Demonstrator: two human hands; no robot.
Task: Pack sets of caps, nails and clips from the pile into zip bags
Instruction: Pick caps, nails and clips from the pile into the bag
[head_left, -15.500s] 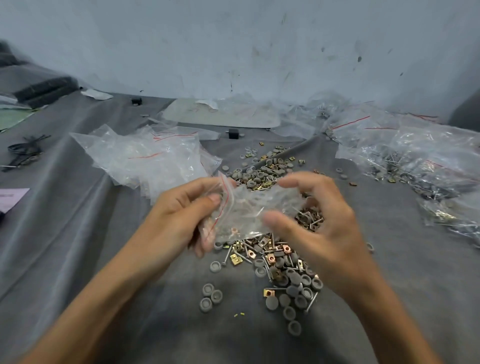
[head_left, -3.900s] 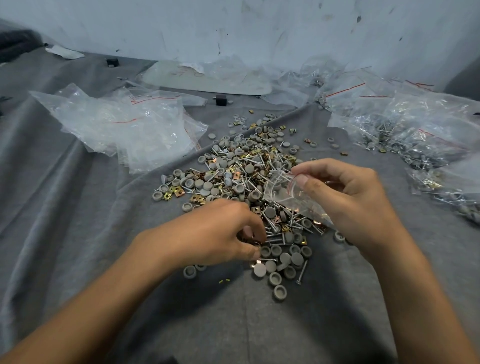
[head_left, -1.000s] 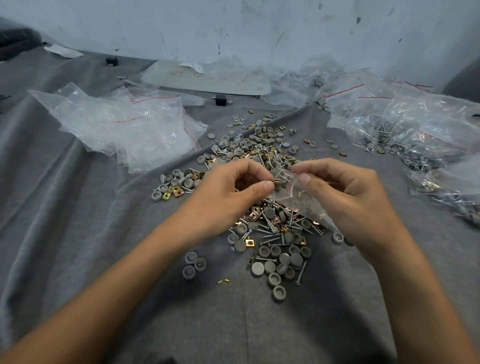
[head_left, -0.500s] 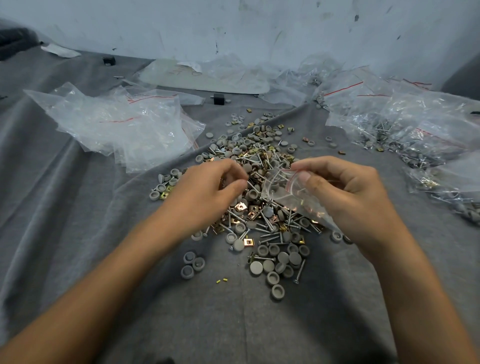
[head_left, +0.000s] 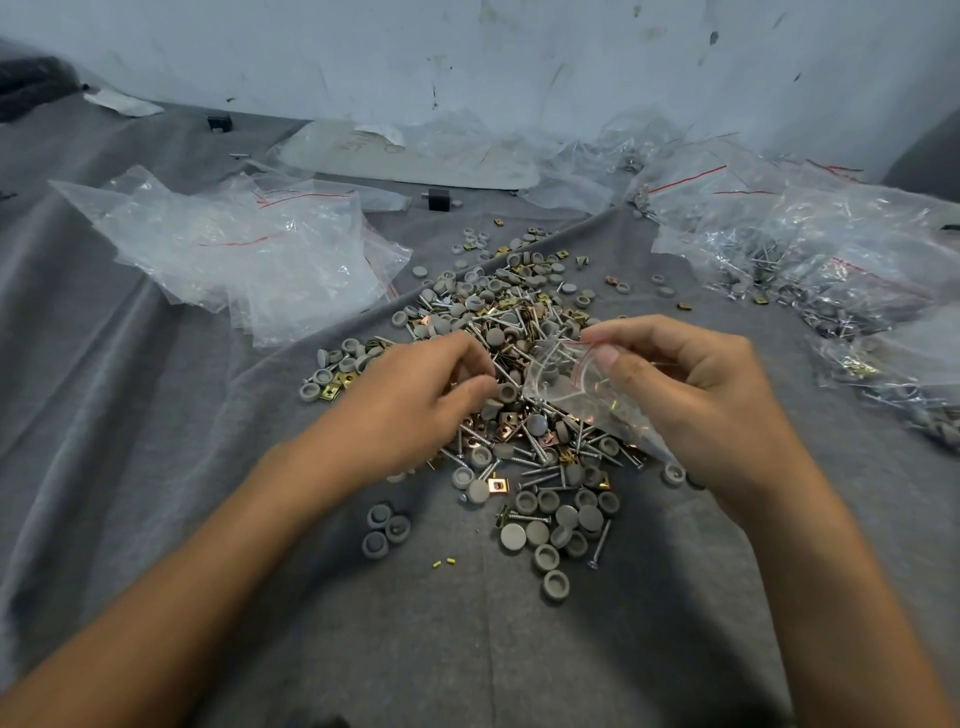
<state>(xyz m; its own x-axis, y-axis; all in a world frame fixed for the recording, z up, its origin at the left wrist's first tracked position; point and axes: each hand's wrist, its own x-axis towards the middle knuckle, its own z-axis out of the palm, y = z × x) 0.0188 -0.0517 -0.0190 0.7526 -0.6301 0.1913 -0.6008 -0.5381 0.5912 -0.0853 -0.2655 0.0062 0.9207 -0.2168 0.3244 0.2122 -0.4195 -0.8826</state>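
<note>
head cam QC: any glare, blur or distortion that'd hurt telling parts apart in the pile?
Head view: soft, even light, only faint shadows on the grey cloth. Head view: glints on the empty bags and filled bags hide detail; the clear zip bag pinched by the right hand nearly vanishes against the pile. Head view: wide-angle stretch at the edges; centre sharp.

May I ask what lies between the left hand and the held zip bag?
Head view: a narrow strip of the pile, grey caps and nails, separates the left hand from the zip bag.
</note>
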